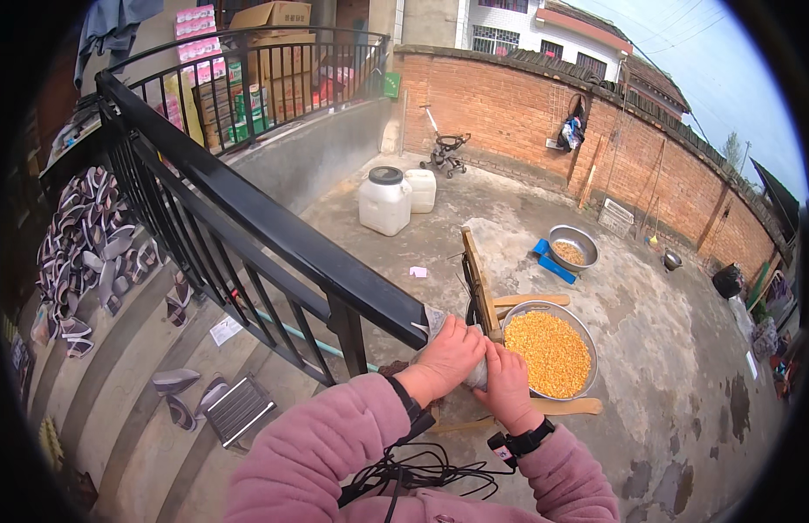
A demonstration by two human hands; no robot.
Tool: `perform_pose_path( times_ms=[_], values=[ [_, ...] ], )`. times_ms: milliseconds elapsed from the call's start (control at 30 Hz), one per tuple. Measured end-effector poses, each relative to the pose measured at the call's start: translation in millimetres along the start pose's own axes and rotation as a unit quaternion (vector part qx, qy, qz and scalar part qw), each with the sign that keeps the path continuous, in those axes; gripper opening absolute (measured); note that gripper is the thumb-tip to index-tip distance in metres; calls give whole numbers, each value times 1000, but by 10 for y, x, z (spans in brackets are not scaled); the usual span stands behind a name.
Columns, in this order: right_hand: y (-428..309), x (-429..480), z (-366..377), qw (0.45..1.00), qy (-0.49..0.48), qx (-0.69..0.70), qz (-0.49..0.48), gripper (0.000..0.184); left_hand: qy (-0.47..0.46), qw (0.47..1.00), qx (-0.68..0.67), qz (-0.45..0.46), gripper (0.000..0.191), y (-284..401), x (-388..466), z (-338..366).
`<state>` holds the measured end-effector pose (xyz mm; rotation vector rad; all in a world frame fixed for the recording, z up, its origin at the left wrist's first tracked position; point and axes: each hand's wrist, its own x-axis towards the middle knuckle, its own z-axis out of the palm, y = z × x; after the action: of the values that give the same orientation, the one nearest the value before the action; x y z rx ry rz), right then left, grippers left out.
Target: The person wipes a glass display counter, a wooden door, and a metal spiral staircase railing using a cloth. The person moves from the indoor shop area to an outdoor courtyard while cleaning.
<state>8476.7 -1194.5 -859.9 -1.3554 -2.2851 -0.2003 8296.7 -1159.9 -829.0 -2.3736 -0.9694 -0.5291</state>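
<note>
Both hands are on a crinkled grey wrapping (476, 376) at the lower end of a black metal handrail (293, 242). Whether it is plastic film or cloth I cannot tell. My left hand (449, 358) lies over the part nearest the rail, fingers curled onto it. Close beside it, my right hand (509, 379) grips the wrapping's other side. Much of the wrapping is hidden under my fingers. Just beyond my right hand stands a metal basin of yellow corn kernels (548, 353), next to a wooden frame (481, 281).
Shoe uppers (90, 235) are heaped on the curved steps at left. Black cables (430, 467) tangle below my wrists. White plastic containers (385, 206) stand on the concrete yard. Farther right, a second metal basin (584, 242) sits by a blue object (556, 268). A brick wall (502, 98) bounds the yard.
</note>
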Motion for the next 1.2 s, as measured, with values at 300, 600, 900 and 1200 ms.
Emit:
perform_pose_path(
  times_ms=[300, 600, 900, 1200],
  values=[
    [-124, 264, 182, 998, -27, 46, -31, 107, 90, 995, 36, -9, 30, -175, -149, 68],
    [-1040, 1248, 472, 993, 73, 29, -84, 103, 121, 986, 91, -70, 32, -1309, -663, -390],
    [-2106, 2014, 332, 983, 108, 42, -141, 98, 164, 981, 54, -89, 51, -2151, -1426, -879],
    [-2486, 2048, 697, 936, 145, 73, -311, 59, 174, 978, -75, -89, 35, -2599, -2156, -819]
  ],
)
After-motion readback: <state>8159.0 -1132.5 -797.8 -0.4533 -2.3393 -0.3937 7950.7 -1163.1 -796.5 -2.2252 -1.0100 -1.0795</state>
